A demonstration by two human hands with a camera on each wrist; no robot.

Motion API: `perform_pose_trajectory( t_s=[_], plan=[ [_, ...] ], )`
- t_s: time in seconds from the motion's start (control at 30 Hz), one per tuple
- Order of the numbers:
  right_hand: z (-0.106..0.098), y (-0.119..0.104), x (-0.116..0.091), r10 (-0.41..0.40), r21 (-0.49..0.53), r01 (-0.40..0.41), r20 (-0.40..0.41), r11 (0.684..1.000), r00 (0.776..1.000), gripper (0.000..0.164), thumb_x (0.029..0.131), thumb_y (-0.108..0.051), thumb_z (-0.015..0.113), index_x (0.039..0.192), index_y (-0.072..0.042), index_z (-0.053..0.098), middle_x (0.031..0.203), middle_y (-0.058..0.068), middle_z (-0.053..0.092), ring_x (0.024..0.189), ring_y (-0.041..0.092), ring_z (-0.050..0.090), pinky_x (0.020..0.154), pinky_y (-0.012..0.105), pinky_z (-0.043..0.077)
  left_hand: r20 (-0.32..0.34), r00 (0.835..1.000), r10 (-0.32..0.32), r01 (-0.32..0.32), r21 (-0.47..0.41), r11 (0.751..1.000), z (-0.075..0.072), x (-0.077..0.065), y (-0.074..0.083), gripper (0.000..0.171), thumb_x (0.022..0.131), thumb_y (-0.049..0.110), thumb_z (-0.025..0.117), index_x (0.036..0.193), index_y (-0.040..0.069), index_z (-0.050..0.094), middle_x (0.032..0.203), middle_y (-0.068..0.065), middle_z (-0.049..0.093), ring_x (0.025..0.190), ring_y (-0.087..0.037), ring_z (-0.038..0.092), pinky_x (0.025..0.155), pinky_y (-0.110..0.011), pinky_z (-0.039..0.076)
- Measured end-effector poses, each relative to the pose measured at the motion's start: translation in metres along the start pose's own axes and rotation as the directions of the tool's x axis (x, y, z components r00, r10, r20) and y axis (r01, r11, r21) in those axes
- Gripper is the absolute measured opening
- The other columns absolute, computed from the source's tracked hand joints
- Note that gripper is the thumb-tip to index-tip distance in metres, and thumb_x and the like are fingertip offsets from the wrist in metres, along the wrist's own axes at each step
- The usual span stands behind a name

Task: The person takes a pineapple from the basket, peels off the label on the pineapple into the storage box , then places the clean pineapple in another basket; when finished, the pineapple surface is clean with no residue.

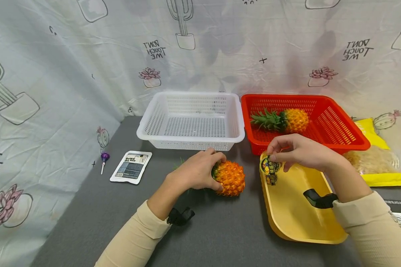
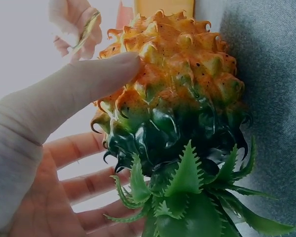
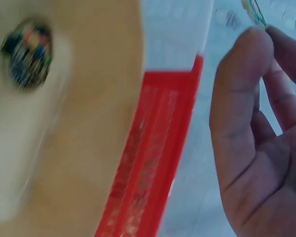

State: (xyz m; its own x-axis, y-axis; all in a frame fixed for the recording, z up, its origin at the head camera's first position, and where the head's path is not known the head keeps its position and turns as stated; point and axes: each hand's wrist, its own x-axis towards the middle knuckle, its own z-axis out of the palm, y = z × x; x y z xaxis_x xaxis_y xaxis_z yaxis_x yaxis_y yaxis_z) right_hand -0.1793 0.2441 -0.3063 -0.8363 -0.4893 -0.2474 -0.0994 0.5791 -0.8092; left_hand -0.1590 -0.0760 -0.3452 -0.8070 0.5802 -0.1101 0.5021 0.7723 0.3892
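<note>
My left hand (image 1: 198,170) grips an orange toy pineapple (image 1: 233,178) low over the grey table. In the left wrist view, the thumb lies on the orange spiky body and the other fingers are behind it, with green leaves (image 2: 187,207) toward the camera. Above the left rim of a yellow tray (image 1: 297,207), my right hand (image 1: 297,152) pinches a small flat dark badge (image 1: 269,164) with yellow print between thumb and fingertips. A second, similar dark badge (image 3: 28,54) shows against the tray in the right wrist view, blurred.
Behind stand a white basket (image 1: 195,144) and a red basket (image 1: 347,139) holding another pineapple (image 1: 296,120). To the left lie a white-and-dark packet (image 1: 131,167) and a purple lollipop (image 1: 105,157). A yellow bag (image 1: 371,163) lies at the right, and a patterned curtain (image 1: 214,48) hangs behind.
</note>
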Motion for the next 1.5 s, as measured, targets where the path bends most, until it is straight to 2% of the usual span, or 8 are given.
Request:
perform_pose_trajectory(
  t_s=[0.37, 0.63, 0.83, 0.97, 1.07, 1.2, 1.33, 1.5],
  plan=[
    [-0.021, 0.042, -0.011, 0.095, -0.028, -0.094, 0.02, 0.995, 0.995, 0.024, 0.098, -0.017, 0.07, 0.112, 0.0, 0.064, 0.098, 0.011, 0.066, 0.087, 0.022, 0.066, 0.075, 0.039, 0.062, -0.006, 1.0, 0.004, -0.004, 0.001, 1.0, 0.001, -0.001, -0.003, 0.07, 0.076, 0.039, 0.092, 0.136, 0.021, 0.06, 0.128, -0.002, 0.058, 0.114, -0.022, 0.057, 0.102, -0.04, 0.049],
    [-0.015, 0.06, -0.004, 0.145, -0.121, -0.137, 0.065, 0.983, 0.987, 0.016, 0.096, -0.01, 0.069, 0.106, 0.0, 0.064, 0.092, 0.008, 0.063, 0.077, 0.021, 0.064, 0.071, 0.036, 0.06, -0.005, 1.0, -0.002, 0.002, 0.0, 1.0, 0.001, -0.002, -0.004, 0.07, 0.077, 0.039, 0.091, 0.136, 0.021, 0.06, 0.128, -0.002, 0.058, 0.114, -0.023, 0.057, 0.102, -0.04, 0.049],
    [-0.011, 0.066, -0.003, 0.154, -0.183, -0.143, 0.047, 0.973, 0.987, 0.01, 0.096, -0.005, 0.067, 0.103, 0.001, 0.063, 0.09, 0.006, 0.063, 0.073, 0.02, 0.063, 0.065, 0.035, 0.057, -0.003, 1.0, -0.005, 0.005, -0.013, 1.0, 0.002, -0.002, -0.003, 0.07, 0.077, 0.038, 0.091, 0.137, 0.021, 0.059, 0.131, -0.002, 0.056, 0.115, -0.023, 0.056, 0.102, -0.041, 0.049],
    [-0.009, 0.068, -0.002, 0.135, -0.277, -0.127, 0.008, 0.952, 0.991, 0.008, 0.094, -0.006, 0.069, 0.1, -0.002, 0.064, 0.083, 0.004, 0.062, 0.067, 0.019, 0.059, 0.061, 0.034, 0.053, -0.006, 1.0, -0.006, 0.006, -0.01, 1.0, 0.003, -0.002, -0.003, 0.07, 0.077, 0.038, 0.091, 0.136, 0.021, 0.059, 0.13, -0.002, 0.056, 0.114, -0.023, 0.056, 0.101, -0.04, 0.049],
    [-0.008, 0.068, -0.001, 0.107, -0.378, -0.108, -0.024, 0.919, 0.994, 0.009, 0.091, -0.007, 0.072, 0.098, -0.005, 0.067, 0.08, 0.002, 0.062, 0.068, 0.017, 0.056, 0.062, 0.033, 0.049, -0.004, 1.0, -0.004, 0.004, -0.005, 1.0, 0.002, -0.001, -0.001, 0.07, 0.077, 0.038, 0.091, 0.137, 0.021, 0.059, 0.131, -0.002, 0.056, 0.115, -0.023, 0.056, 0.102, -0.041, 0.049],
    [-0.009, 0.068, -0.001, 0.093, -0.477, -0.109, -0.055, 0.872, 0.994, 0.014, 0.088, -0.01, 0.074, 0.101, -0.005, 0.071, 0.088, 0.001, 0.068, 0.076, 0.015, 0.059, 0.068, 0.034, 0.05, 0.0, 1.0, -0.003, 0.003, -0.002, 1.0, 0.002, -0.001, 0.0, 0.07, 0.078, 0.038, 0.09, 0.138, 0.021, 0.058, 0.134, -0.002, 0.056, 0.117, -0.024, 0.056, 0.104, -0.041, 0.048],
    [-0.009, 0.067, -0.003, 0.091, -0.513, -0.115, -0.07, 0.851, 0.993, 0.021, 0.087, -0.009, 0.075, 0.107, -0.002, 0.073, 0.094, 0.004, 0.072, 0.084, 0.018, 0.064, 0.073, 0.038, 0.054, 0.005, 1.0, -0.01, 0.01, 0.003, 1.0, 0.002, 0.0, -0.001, 0.071, 0.078, 0.039, 0.09, 0.138, 0.021, 0.058, 0.133, -0.002, 0.056, 0.117, -0.023, 0.056, 0.104, -0.041, 0.049],
    [-0.006, 0.059, -0.004, 0.065, -0.536, -0.093, -0.07, 0.839, 0.995, 0.027, 0.088, -0.014, 0.078, 0.112, -0.001, 0.073, 0.1, 0.006, 0.074, 0.092, 0.024, 0.068, 0.079, 0.044, 0.057, 0.003, 1.0, -0.002, 0.002, -0.002, 1.0, 0.001, 0.0, -0.001, 0.07, 0.078, 0.039, 0.09, 0.138, 0.022, 0.058, 0.132, -0.002, 0.056, 0.116, -0.023, 0.056, 0.102, -0.041, 0.049]
  ],
)
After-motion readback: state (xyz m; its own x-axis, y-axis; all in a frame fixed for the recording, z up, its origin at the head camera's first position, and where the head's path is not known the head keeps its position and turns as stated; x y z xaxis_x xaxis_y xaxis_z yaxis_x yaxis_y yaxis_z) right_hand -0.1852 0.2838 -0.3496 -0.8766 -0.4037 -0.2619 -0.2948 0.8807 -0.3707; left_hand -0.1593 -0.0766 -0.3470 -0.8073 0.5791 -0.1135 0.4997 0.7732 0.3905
